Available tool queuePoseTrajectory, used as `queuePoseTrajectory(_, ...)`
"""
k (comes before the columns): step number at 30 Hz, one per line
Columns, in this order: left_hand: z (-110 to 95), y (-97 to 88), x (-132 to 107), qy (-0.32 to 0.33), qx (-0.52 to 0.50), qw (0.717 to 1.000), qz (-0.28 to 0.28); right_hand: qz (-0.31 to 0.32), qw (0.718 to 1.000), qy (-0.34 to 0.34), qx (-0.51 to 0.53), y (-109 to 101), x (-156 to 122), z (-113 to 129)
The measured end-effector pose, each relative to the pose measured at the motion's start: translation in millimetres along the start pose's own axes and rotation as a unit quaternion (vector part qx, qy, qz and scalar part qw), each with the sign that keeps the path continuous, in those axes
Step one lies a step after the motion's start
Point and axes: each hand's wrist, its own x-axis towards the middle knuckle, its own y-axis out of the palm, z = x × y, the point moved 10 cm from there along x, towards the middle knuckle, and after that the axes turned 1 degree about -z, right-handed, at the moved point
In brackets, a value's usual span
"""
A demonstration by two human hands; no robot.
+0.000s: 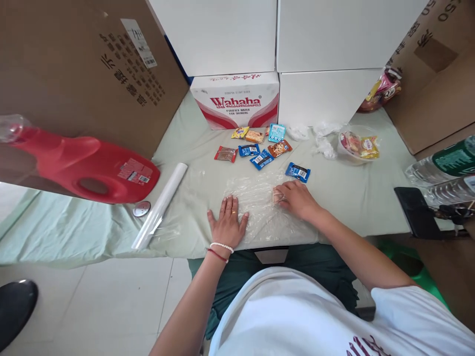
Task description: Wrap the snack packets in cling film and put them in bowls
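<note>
A sheet of clear plastic film [258,217] lies wrinkled on the cloth-covered table in front of me. My left hand [227,228] rests flat on its left part, fingers spread, holding nothing. Toward the film's right side, the fingers of my right hand [300,201] are closed around a small pale pinkish snack [276,195], mostly hidden by the fingertips. Just beyond that hand is a blue snack packet [297,172]. Farther back lie several more packets, among them a red-brown one [225,154], an orange-brown one [280,148] and a light blue one [276,132].
At left are a roll of clear film [161,205], a round badge-like disc [141,208] and a red jug [96,168]. A Wahaba-style white-and-red carton [237,101] stands behind. On the right are crumpled plastic [324,141], a clear bowl [358,155] with snacks, bottles [441,165] and a black phone [417,212].
</note>
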Motion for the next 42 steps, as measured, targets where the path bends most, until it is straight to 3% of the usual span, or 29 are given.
queuePoseTrajectory(2,1.4,1.5,0.5,-0.005,0.004,1.0,0.007,-0.025,0.999,-0.008,0.029,-13.8,0.2,1.4)
queuePoseTrajectory(5,2.7,2.4,0.9,-0.012,0.008,1.0,0.014,-0.045,0.996,-0.051,0.056,-23.1,4.8,26.3)
queuePoseTrajectory(9,2.4,1.4,0.6,-0.012,0.005,1.0,0.009,0.0,0.995,-0.098,0.034,7.5,14.8,71.4)
queuePoseTrajectory(12,4.5,1.4,0.8,-0.008,-0.012,1.0,0.0,0.018,0.992,-0.121,0.016,33.7,13.1,86.7)
queuePoseTrajectory(15,12.6,-0.3,-1.0,-0.004,-0.055,0.998,-0.015,-0.038,0.989,-0.137,0.048,28.8,-8.2,78.7)
queuePoseTrajectory(18,22.2,-10.5,-9.2,0.021,-0.108,0.992,-0.058,-0.082,0.976,-0.168,0.108,11.7,-50.4,61.5)
queuePoseTrajectory(22,21.5,-18.5,-24.2,0.108,-0.142,0.981,-0.08,-0.057,0.971,-0.19,0.132,13.9,-103.8,41.1)
queuePoseTrajectory(25,33.0,-14.0,-18.9,0.073,-0.147,0.984,-0.071,-0.057,0.976,-0.167,0.129,22.4,-117.8,30.6)
queuePoseTrajectory(28,42.3,-10.6,-0.5,0.041,-0.147,0.987,-0.045,-0.059,0.977,-0.146,0.146,23.7,-106.5,29.8)
queuePoseTrajectory(32,36.3,-26.7,16.5,0.115,-0.146,0.983,-0.004,-0.029,0.971,-0.112,0.208,10.5,-67.9,29.4)
queuePoseTrajectory(37,13.2,-40.3,-14.1,0.283,-0.134,0.946,0.09,-0.011,0.954,-0.018,0.299,-14.1,-21.6,12.1)
queuePoseTrajectory(39,8.6,-36.4,-27.8,0.298,-0.143,0.938,0.106,0.011,0.941,0.041,0.337,-12.1,-11.3,3.3)
queuePoseTrajectory(42,9.2,-31.2,-27.5,0.252,-0.162,0.952,0.058,0.063,0.907,0.115,0.4,2.4,-5.1,-4.2)
